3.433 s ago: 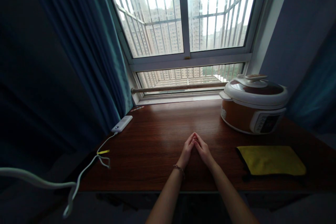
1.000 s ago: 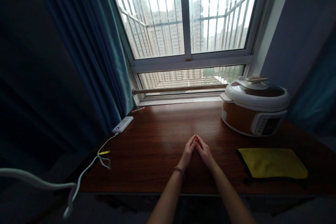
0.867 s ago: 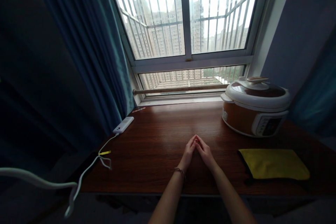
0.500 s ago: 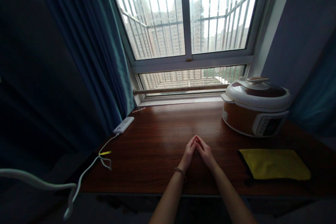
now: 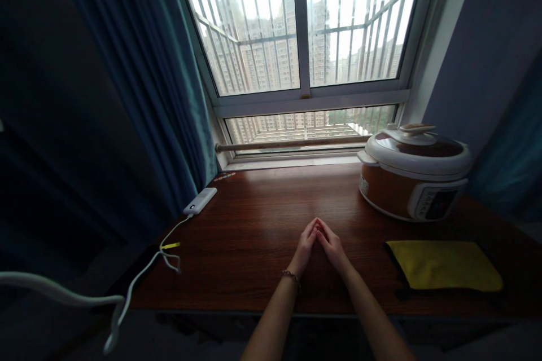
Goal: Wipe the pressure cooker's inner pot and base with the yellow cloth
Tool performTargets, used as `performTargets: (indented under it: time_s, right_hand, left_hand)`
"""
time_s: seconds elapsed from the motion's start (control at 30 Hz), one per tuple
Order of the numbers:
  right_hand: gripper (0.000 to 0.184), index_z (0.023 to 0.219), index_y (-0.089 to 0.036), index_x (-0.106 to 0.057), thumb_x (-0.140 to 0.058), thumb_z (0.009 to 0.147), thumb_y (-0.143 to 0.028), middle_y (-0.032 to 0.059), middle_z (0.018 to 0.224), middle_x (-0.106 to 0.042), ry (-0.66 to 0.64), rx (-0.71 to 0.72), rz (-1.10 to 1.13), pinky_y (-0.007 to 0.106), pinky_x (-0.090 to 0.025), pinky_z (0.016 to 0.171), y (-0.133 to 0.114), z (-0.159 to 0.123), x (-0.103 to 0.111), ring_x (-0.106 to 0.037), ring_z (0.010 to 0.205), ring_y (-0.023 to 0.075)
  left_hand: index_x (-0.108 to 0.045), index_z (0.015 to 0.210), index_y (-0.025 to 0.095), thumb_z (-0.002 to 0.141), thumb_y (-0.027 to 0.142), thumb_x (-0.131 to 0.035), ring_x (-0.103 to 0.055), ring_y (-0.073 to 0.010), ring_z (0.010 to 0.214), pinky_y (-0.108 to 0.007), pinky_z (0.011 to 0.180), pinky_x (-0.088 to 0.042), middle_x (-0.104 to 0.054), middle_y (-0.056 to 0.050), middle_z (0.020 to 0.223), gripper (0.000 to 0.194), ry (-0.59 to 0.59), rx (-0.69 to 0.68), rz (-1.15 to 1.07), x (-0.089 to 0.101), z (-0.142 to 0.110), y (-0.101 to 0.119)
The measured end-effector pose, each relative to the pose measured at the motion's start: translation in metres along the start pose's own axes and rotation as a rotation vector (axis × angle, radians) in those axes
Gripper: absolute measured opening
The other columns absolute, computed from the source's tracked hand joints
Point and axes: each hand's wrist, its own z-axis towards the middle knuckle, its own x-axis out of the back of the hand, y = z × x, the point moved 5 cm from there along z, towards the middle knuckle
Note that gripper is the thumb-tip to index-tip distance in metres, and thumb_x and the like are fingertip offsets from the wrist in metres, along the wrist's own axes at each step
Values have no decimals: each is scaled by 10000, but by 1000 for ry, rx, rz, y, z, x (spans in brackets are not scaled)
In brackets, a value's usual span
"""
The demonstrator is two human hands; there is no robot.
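Yellow pouch (image 5: 444,266) flat on the desk (image 5: 245,242), right hand (image 5: 333,247) and left hand (image 5: 302,247) apart from it on its left side, the right one nearer.
Both are stretched out and meet at the fingertips, nothing visibly held; the pouch's long axis runs crosswise, its left end towards them, and a cooker (image 5: 389,192) stands just beyond it.

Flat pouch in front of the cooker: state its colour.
The pouch is yellow with dark edging, seen in the head view.
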Motion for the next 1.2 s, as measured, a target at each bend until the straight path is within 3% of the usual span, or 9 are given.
performTargets:
  time_s: [0.43, 0.53, 0.7, 0.77, 0.83, 0.9, 0.97, 1.07, 1.2]
  right_hand:
    - [505, 1200, -140, -539, -489, 817, -465, 133, 1212, -571, 78, 72, -168, 439, -398, 980, -12, -2, 4, -528, 1127, 250]
    - [485, 1169, -139, -560, -463, 824, -466, 135, 1237, -550, 186, 108, -372, 450, -377, 997, -22, -16, 37, -497, 1160, 257]
    - [613, 1129, -51, -575, -379, 815, -540, 211, 1223, -527, 488, 57, -941, 511, -328, 996, -7, -67, 137, -382, 1228, 348]
    - [668, 1073, -5, -596, -327, 819, -561, 260, 1136, -556, 508, -21, -1106, 526, -360, 945, 9, -87, 167, -456, 1136, 377]
    - [704, 1024, 16, -609, -274, 828, -572, 275, 1086, -567, 464, -22, -1185, 509, -379, 925, 21, -102, 176, -489, 1084, 377]
    - [710, 1017, 10, -612, -265, 827, -580, 275, 1111, -551, 430, 17, -1212, 507, -377, 925, 24, -111, 166, -472, 1098, 386]
    - [675, 1042, -19, -608, -304, 818, -579, 269, 1177, -514, 439, 35, -1191, 530, -361, 925, 19, -114, 140, -427, 1139, 407]
    - [583, 1089, -82, -599, -406, 795, -547, 246, 1269, -458, 454, 24, -1042, 568, -321, 941, 8, -114, 83, -345, 1208, 429]
    - [552, 1149, -135, -578, -584, 703, -459, 196, 1335, -422, 334, -1, -735, 585, -271, 987, -3, -108, 9, -289, 1257, 429]
  left_hand:
    - [-543, 1201, 135, 815, 505, -489, -497, -248, 1170, -412, 1026, -340, -543, -141, 1256, 537, 64, 22, 23, -2, 1, 6]
    - [-574, 1165, 145, 827, 493, -477, -492, -238, 1175, -405, 1034, -331, -553, -126, 1247, 495, 79, 28, 70, -1, -3, 10]
    - [-627, 1095, 171, 829, 487, -476, -525, -233, 1135, -404, 1021, -347, -613, -91, 1171, 440, 48, 30, 134, -1, -5, 15]
    - [-644, 1060, 165, 826, 490, -476, -552, -235, 1098, -404, 992, -381, -637, -93, 1128, 434, 36, 32, 144, -2, -4, 15]
    - [-654, 1029, 145, 825, 492, -474, -575, -242, 1062, -404, 953, -418, -651, -109, 1093, 441, 35, 31, 150, -3, -2, 15]
    - [-655, 1007, 124, 833, 493, -459, -592, -245, 1033, -398, 914, -449, -657, -125, 1070, 452, 38, 21, 158, -4, -1, 17]
    - [-658, 983, 117, 842, 490, -442, -609, -245, 997, -391, 876, -473, -667, -130, 1035, 454, 37, 1, 179, -6, -3, 21]
    - [-660, 977, 141, 843, 464, -454, -606, -240, 988, -403, 903, -453, -672, -113, 1013, 405, 50, -60, 251, -9, -13, 33]
    - [-642, 1037, 189, 852, 396, -462, -549, -223, 1083, -402, 1002, -370, -634, -86, 1115, 332, 42, -168, 363, -20, -33, 51]
